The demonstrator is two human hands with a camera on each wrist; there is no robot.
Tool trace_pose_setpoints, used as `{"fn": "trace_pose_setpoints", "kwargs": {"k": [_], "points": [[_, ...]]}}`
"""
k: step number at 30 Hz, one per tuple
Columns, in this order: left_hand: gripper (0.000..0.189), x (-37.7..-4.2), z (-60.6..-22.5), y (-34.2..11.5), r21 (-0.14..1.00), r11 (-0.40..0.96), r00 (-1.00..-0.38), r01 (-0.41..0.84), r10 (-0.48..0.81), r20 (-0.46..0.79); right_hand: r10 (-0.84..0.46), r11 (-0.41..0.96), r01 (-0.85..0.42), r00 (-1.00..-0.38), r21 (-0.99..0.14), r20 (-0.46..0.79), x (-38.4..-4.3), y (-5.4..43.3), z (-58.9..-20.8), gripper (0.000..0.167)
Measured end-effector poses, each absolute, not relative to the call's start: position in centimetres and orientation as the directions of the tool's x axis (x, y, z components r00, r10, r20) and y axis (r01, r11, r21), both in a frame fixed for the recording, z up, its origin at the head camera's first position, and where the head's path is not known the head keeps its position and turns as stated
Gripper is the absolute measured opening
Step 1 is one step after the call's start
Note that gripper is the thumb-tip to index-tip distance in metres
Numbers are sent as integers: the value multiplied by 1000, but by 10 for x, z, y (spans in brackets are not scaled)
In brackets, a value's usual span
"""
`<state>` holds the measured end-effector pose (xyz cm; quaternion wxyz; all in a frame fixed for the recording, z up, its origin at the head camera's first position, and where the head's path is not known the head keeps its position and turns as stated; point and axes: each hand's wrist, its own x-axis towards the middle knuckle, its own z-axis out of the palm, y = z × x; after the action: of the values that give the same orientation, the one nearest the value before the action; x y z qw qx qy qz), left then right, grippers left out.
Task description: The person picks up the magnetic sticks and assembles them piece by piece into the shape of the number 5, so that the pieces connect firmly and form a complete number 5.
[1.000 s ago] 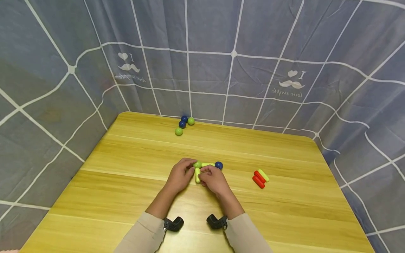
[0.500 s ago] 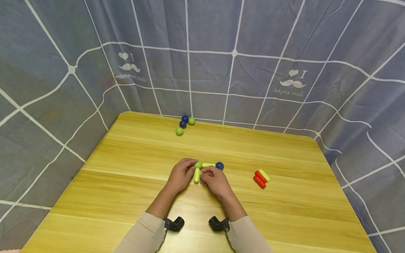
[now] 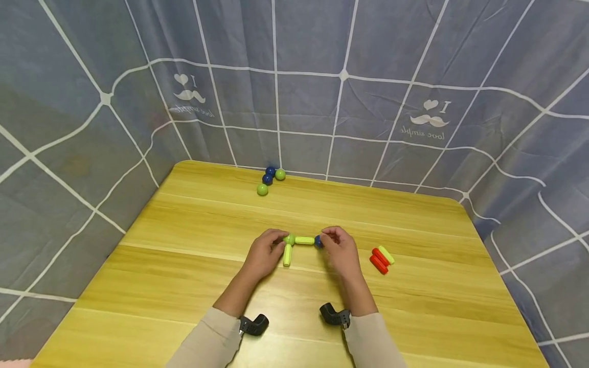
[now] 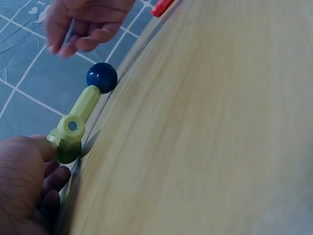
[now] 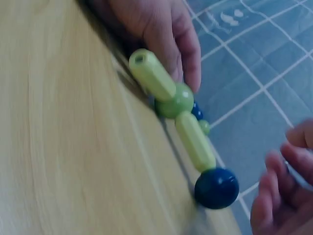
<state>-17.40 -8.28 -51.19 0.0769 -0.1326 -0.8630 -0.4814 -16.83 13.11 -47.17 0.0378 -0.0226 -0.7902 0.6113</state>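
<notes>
On the wooden table [image 3: 193, 301] lies an L-shaped piece of magnetic sticks and balls. Its corner is a green ball [image 5: 178, 100], which my left hand [image 3: 265, 254] pinches between thumb and fingers. One yellow-green stick [image 3: 287, 255] points from that ball toward me. Another yellow-green stick [image 3: 304, 240] runs right to a dark blue ball [image 4: 101, 78] at its end. My right hand [image 3: 342, 250] is beside this blue ball, fingers loosely bent. Both wrist views show a gap between them, with nothing in the right hand [image 5: 286, 181].
Two red sticks [image 3: 379, 264] and a yellow-green stick [image 3: 386, 254] lie together at the right. Toward the back edge sit two blue balls [image 3: 267, 179] and two green balls [image 3: 262, 189]. A grey curtain [image 3: 313, 102] with white lines hangs behind the table.
My right hand has moved right, from beside the near stick to the blue ball. The near stick has straightened slightly. My left hand stays on the green ball.
</notes>
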Motion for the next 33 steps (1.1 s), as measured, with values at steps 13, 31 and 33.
{"fn": "trace_pose_setpoints", "kwargs": {"k": [13,31,33], "points": [[23,-173,-514,-83,833,480,-962,274,142,235,-16,444,-30,-1000,-896,26,-172,137,-498,29],[25,-174,-511,-82,813,507,-958,287,153,242,-44,502,-104,-995,-859,94,-170,143,-507,28],[25,-173,-511,-82,815,504,-958,287,153,242,-49,505,-104,-995,-857,92,-170,143,-507,29]]}}
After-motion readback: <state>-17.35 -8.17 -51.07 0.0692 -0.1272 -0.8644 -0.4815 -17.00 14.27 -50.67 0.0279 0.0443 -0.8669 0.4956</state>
